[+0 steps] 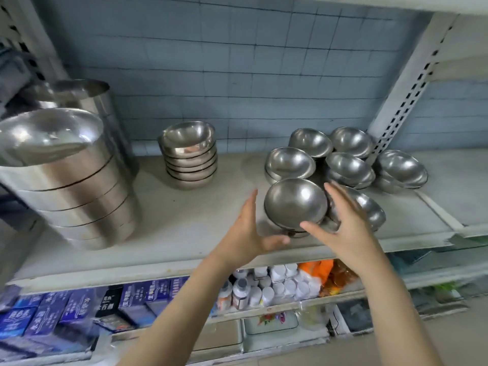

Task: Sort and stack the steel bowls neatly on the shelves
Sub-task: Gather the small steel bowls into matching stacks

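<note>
A short stack of steel bowls [294, 202] sits near the front edge of the grey shelf [184, 220]. My right hand [346, 228] wraps its right side, thumb on the front rim and fingers behind. My left hand [245, 231] is open just left of it, fingers straight, thumb reaching under the stack's base. A neat stack of bowls [188, 154] stands mid-shelf by the wall. Loose small piles of bowls [348, 167] crowd the back right, with another bowl [369, 207] partly hidden behind my right hand.
Tall stacks of large steel tins [71, 186] fill the shelf's left end. A perforated white upright [412, 83] rises at the right. Below, a lower shelf holds blue boxes [52, 313] and white bottles [258, 286]. Bare shelf lies between the tins and my hands.
</note>
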### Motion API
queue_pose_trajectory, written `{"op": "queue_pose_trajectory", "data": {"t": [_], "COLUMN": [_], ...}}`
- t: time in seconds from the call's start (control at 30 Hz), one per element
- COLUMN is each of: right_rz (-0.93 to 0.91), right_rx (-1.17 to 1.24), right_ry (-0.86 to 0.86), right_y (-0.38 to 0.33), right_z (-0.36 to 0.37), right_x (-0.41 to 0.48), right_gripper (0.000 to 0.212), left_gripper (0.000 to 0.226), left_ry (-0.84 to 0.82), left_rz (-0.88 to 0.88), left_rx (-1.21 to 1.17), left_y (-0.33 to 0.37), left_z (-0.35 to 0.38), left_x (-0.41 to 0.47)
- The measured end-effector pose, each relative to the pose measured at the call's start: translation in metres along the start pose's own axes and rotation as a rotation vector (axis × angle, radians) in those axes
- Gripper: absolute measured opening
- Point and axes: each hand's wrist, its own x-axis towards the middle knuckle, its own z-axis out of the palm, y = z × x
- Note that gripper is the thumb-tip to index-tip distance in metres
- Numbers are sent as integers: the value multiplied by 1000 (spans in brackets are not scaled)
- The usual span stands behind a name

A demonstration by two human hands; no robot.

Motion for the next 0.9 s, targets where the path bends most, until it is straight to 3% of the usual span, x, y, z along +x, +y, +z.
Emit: {"op": "queue_pose_trajectory", "data": {"t": [0.13,0.3,0.5,0.6,0.7,0.8,0.9], "right_rz": [-111,-299,-340,-295,-93,163,211], "right_rx": [-250,-435,-488,-491,-478,-401,-206], "right_ry": [-123,-37,-44,-37,60,14,25], "right_y": [19,35,23,24,37,55,63], "right_z": [-15,-13,7,5,-13,-28,-28], "right_x": [22,31,37,39,34,27,23], "right_gripper": [104,94,90,91,90,106,108], "left_gripper": [132,132,123,115,106,117,124], "left_ry": [66,179,255,269,260,254,266], "left_rz": [2,9,34,58,58,23,-3], "left_rx": [-23,23,6,7,-46,-121,-224], "left_y": [3,-2,-17,-25,-26,-30,-34], "left_z": [31,36,10,-8,-14,-11,-7], "left_x": [27,29,12,7,7,7,5]}}
